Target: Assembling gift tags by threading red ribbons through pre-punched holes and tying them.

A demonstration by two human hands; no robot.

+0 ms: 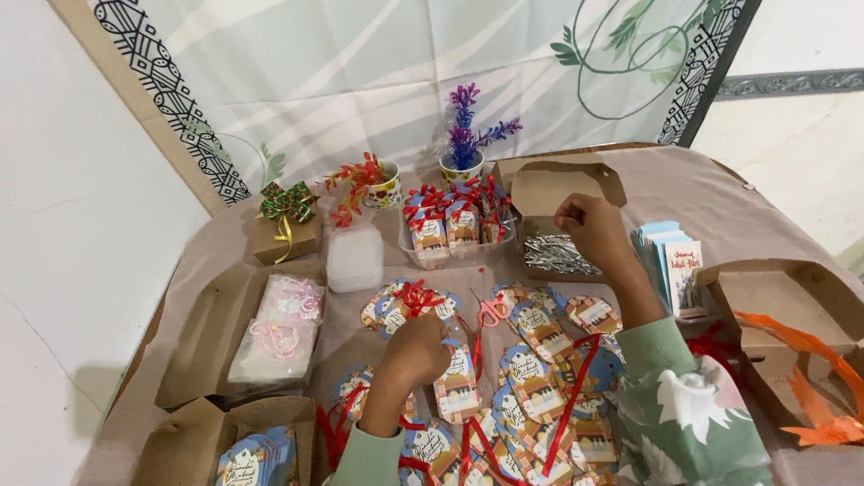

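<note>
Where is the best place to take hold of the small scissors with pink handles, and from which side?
Probably the pink loop handles of the small scissors, from above: they lie flat on the cards, loops uppermost and uncovered, blades pointing away towards the far side.

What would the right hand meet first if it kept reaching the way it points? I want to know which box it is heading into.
Probably the pile of silvery pieces in the open brown box; the right hand hovers at its edge, though depth is unclear.

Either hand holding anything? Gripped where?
Left hand closes on a printed gift tag at its top end. Right hand is fisted over the box of silver pieces; contents unclear.
</note>
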